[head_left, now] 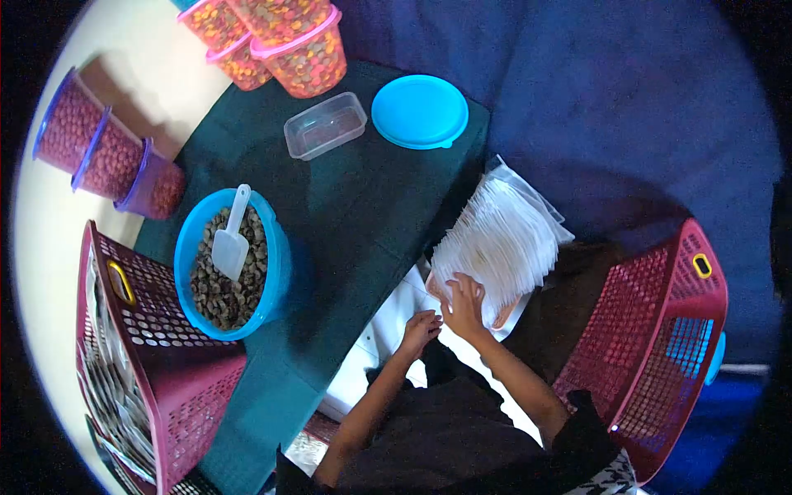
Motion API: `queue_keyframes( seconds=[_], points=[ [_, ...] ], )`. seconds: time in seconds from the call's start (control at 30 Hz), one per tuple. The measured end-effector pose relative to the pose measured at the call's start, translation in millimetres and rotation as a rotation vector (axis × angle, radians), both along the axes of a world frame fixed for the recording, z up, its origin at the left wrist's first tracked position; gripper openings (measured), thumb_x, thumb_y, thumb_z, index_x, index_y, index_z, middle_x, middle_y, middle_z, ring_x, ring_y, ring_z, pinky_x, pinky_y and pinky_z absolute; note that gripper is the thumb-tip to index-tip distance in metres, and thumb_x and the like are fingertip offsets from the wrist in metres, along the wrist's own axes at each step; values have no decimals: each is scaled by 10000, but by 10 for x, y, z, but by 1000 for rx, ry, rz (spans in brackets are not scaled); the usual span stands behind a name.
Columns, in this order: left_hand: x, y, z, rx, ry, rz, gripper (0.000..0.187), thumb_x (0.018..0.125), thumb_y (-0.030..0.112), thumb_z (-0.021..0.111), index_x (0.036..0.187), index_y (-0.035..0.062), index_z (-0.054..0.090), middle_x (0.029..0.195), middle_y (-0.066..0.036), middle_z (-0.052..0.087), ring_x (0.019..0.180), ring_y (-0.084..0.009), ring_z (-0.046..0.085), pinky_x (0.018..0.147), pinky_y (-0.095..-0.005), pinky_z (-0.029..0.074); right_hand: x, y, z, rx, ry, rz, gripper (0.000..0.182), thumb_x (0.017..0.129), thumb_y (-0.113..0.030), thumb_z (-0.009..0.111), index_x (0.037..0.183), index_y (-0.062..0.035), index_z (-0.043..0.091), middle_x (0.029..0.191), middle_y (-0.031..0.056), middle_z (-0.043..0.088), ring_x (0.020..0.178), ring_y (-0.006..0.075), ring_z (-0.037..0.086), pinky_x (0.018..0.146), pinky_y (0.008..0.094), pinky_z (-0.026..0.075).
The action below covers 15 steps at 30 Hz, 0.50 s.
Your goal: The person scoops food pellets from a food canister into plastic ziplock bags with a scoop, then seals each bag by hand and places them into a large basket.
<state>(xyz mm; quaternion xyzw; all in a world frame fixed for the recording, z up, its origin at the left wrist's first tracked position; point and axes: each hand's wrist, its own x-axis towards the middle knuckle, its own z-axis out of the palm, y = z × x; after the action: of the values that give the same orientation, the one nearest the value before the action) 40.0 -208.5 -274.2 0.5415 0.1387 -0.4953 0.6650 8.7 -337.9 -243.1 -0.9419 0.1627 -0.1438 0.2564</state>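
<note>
A thick fanned stack of clear plastic bags (503, 235) lies in front of me, just off the edge of the dark green cloth. My right hand (464, 307) is at its near end, fingers apart and touching the lowest bags. Close beside it, to the left, is my left hand (421, 332) with its fingers curled together. Whatever may be between those fingertips is too small to make out. Left of both hands stands a blue tub (280, 272) of small dark brown pieces (216, 299), with a white scoop (232, 252) resting on top.
A blue lid (419, 111) and a clear rectangular container (325, 126) lie on the green cloth (330, 214). Pink-lidded tubs (307, 62) and purple-rimmed tubs (115, 153) stand farther back. Maroon baskets flank me: one left (194, 404) holding filled packets (111, 396), one right (623, 322).
</note>
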Motion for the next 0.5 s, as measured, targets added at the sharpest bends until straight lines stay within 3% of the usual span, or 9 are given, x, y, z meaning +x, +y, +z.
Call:
queue_keyframes(
  seconds=[0.07,0.13,0.2,0.23,0.27,0.33,0.37,0.4,0.5],
  points=[
    [-25,-187,-301,-42,37,126,331,856,187,451,1095,-42,446,988,-143,544,902,-228,545,785,-321,449,-47,-171,-50,-42,75,11,408,642,-136,608,1005,-15,466,1158,170,372,1089,312,340,869,453,232],
    [16,-374,-483,34,-19,-17,219,791,77,498,990,-11,520,895,-91,560,794,-138,532,670,-243,441,-129,-214,-76,-41,153,59,438,635,-148,614,1022,-13,459,1179,173,360,1108,315,319,885,452,219],
    [8,-501,-580,92,-123,-58,261,743,83,536,985,-14,544,836,-52,577,733,-134,528,651,-248,429,-231,-196,-98,-41,160,98,466,624,-156,611,1038,-11,454,1186,176,357,1114,321,313,893,453,215],
    [-17,-573,-611,-31,-120,95,180,704,97,554,856,8,595,754,-37,578,656,-126,514,593,-259,426,-285,-178,-110,-18,154,94,463,626,-149,603,1042,-8,454,1185,178,356,1115,323,311,894,454,215],
    [9,-616,-645,-41,-122,110,180,704,97,554,856,8,595,754,-37,578,656,-126,514,593,-259,426,-324,-167,-120,6,144,90,461,629,-143,594,1045,-6,453,1185,180,356,1117,325,308,895,455,214],
    [103,-690,-653,294,-258,-232,307,718,92,580,1003,-8,526,821,-57,580,706,-115,541,590,-265,456,-391,-162,-121,6,164,97,450,635,-141,585,1044,-6,456,1184,180,357,1117,326,307,895,455,215],
    [106,-725,-672,397,-443,-240,276,699,122,625,937,-4,563,770,-55,595,646,-114,556,555,-271,476,-412,-170,-123,18,188,91,440,641,-140,576,1044,-7,459,1184,180,358,1117,327,307,895,456,215],
    [108,-730,-667,394,-447,-223,276,699,122,625,937,-4,563,770,-55,595,646,-114,556,555,-271,476,-426,-182,-144,9,182,105,440,641,-140,576,1044,-7,459,1184,180,358,1117,327,307,895,456,215],
    [123,-685,-647,228,-337,72,254,629,213,733,695,0,611,618,-62,594,490,-103,540,425,-246,455,-400,-218,-238,-90,247,138,421,670,-170,556,1060,-39,468,1207,172,349,1142,332,285,913,462,200]
  ],
)
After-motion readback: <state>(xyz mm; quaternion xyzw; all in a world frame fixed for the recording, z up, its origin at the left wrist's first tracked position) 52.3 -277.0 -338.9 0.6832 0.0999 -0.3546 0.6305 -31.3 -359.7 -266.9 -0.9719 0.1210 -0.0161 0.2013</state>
